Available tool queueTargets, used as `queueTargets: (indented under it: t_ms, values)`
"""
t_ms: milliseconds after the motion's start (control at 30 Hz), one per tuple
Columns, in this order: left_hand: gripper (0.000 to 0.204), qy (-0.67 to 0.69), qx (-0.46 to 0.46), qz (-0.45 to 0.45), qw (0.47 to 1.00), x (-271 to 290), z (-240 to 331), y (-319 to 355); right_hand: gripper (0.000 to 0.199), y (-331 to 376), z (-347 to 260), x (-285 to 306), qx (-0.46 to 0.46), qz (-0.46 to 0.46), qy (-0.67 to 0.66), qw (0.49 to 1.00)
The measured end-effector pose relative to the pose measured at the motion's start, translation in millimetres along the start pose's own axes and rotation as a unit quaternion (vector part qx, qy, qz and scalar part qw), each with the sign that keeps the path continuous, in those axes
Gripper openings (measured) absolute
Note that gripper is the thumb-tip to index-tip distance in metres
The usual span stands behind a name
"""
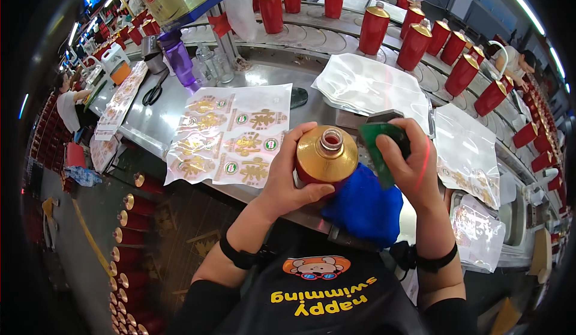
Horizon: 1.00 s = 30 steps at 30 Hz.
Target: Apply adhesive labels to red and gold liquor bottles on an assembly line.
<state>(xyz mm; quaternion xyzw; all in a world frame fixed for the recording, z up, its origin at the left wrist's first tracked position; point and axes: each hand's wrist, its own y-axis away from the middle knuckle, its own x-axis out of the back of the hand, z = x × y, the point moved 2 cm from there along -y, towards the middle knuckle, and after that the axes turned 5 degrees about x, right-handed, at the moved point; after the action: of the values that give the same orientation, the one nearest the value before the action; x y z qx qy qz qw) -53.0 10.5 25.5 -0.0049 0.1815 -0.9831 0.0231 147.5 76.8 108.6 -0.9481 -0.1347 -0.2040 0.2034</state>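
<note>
My left hand (pixel 282 182) is wrapped round a red bottle (pixel 324 155) with a gold shoulder and an uncapped clear glass neck, which tilts toward me. In my right hand (pixel 414 164), a flat green scraper (pixel 375 149) is pinched between thumb and fingers, just right of the bottle and apart from it. Bunched blue cloth (pixel 367 210) lies under and beside the bottle at the bench's near edge. To the left of my left hand is a sheet of gold and red decals (pixel 231 134). The bottle's lower body is mostly hidden.
Stacked glossy sheets (pixel 372 86) lie beyond my hands; more decal sheets (pixel 468 149) are at right. A conveyor (pixel 312 32) carries several red bottles across the back. Black scissors (pixel 156 89) and a purple bottle (pixel 178 59) stand left. More bottles (pixel 129 236) fill the lower left.
</note>
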Motion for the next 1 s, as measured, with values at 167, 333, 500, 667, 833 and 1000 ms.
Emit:
queueTargets:
  t_ms: [167, 333, 500, 667, 833, 1000]
  values:
    - [0.095, 0.124, 0.068, -0.060, 0.988, 11.0, -0.9, -8.8, 0.021, 0.6, 6.9, -0.5, 0.052, 0.033, -0.005, 0.998]
    - [0.095, 0.138, 0.073, -0.059, 0.986, 9.4, 0.6, 0.0, 0.026, 0.8, 16.1, -14.6, 0.085, 0.025, -0.169, 0.982]
    - [0.090, -0.014, -0.013, 0.107, 0.994, -17.8, 10.8, 20.8, 0.056, 10.2, 16.7, -33.9, 0.284, -0.074, 0.011, 0.956]
    - [0.085, 0.058, 0.002, 0.030, 0.998, -8.6, 14.0, 14.3, 0.055, 34.1, 12.3, -31.5, 0.253, -0.084, -0.022, 0.964]
    - [0.078, 0.056, 0.015, 0.076, 0.995, -15.1, 19.5, 22.6, 0.058, 46.3, 6.8, -36.4, 0.265, -0.047, 0.027, 0.963]
    - [0.071, 0.044, 0.015, 0.136, 0.990, -36.9, 21.7, 22.1, 0.058, 52.3, 6.2, -45.3, 0.266, -0.003, 0.065, 0.962]
